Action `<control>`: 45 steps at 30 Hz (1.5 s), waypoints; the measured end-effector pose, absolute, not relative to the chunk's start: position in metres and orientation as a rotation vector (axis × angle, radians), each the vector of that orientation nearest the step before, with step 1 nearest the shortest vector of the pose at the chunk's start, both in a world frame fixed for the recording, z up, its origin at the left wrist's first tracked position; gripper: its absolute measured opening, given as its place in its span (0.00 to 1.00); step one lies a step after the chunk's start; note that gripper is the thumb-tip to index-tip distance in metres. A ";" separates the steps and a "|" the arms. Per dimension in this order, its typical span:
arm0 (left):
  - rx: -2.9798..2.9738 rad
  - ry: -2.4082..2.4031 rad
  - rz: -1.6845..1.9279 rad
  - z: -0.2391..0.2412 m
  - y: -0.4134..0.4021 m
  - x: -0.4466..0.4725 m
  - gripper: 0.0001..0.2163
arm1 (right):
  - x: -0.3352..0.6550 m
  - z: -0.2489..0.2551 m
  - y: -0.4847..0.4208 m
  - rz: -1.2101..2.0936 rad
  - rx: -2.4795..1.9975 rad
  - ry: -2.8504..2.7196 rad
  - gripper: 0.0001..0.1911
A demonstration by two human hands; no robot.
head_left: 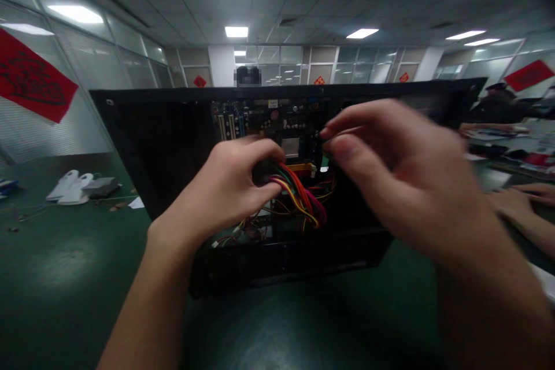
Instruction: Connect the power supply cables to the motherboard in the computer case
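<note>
A black open computer case [286, 254] stands on the table in front of me, its inside facing me. My left hand [243, 176] is wrapped round a bundle of coloured power cables [299, 191], which loops down inside the case. Behind it is the motherboard [264, 121] with pale slots. My right hand [390, 167], slightly blurred, is at the right side of the board with thumb and fingertips pinched close together. What they hold, if anything, is hidden. Just below those fingertips a small green piece [325, 161] shows. Loose thin leads with small connectors [225, 240] lie low in the case.
On the green table [65, 260], white plastic pieces [71, 188] and a grey box [100, 186] lie at the left. Another person's hands [515, 205] rest at the right edge, near assorted items. A red paper decoration [37, 75] hangs on the left glass wall.
</note>
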State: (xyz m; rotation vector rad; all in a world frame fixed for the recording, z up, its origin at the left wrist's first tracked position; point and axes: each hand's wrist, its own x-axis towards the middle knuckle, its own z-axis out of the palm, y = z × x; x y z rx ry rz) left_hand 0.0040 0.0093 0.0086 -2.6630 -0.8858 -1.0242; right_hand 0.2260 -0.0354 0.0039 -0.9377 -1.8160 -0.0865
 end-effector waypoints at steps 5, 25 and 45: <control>-2.516 -0.845 -1.050 0.011 0.010 0.000 0.15 | 0.193 -0.010 -0.007 0.353 -0.960 -1.981 0.14; -2.170 -0.804 -0.983 -0.021 0.044 -0.011 0.08 | 0.208 -0.014 0.008 0.314 -0.888 -1.903 0.12; -2.098 -0.225 -1.045 -0.026 0.018 0.009 0.17 | 0.225 0.003 -0.024 0.490 -0.807 -1.899 0.15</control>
